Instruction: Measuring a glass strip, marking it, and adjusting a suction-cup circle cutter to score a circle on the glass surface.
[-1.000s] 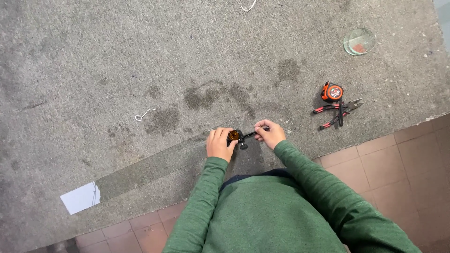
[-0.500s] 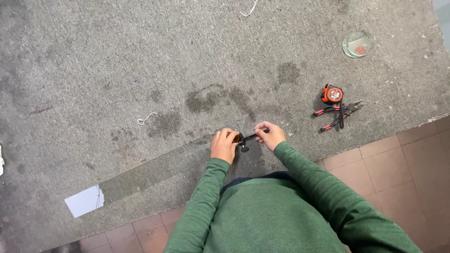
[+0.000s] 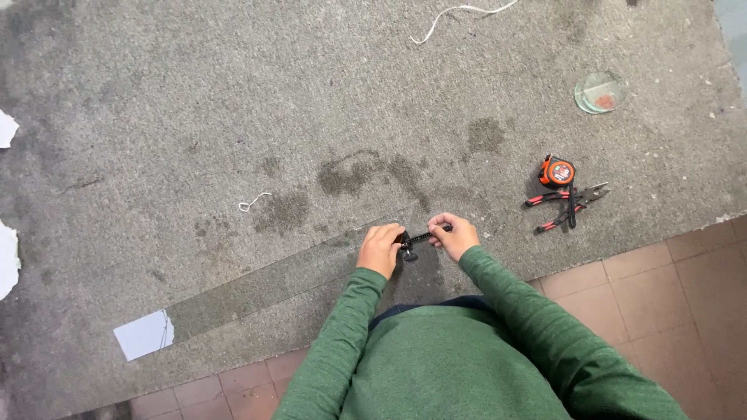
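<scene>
Already close to the work, the person crouches over a grey concrete floor [image 3: 194, 117], and going from the left: torn white paper scraps [image 3: 6, 128] lie far to the left of the fingers, a pale sheet corner [image 3: 144, 334] sits down-left of them at the end of a long grey strip [image 3: 264, 284], and a small bent white wire [image 3: 253, 204] lies up-left. The left hand [image 3: 380, 247] is closed around the dark end of a small black tool [image 3: 416, 237], seemingly a glass cutter with a round head, though it is too small to be sure; the right hand [image 3: 455, 236] pinches its thin shaft between thumb and fingertips. The tool sits just between the two hands, low over the strip's right end. Beyond the right fingers, well apart, lie an orange tape measure [image 3: 557, 171] and red-handled pliers [image 3: 566, 206], with a round glass disc [image 3: 601, 92] further up-right and a white cord [image 3: 459, 14] at the top. One risk, as I judge it: with both grips so tight and close, a slip could drive the head off line across the strip, or skid a knuckle onto rough concrete. The strip, if glass, could crack under uneven pressure.
</scene>
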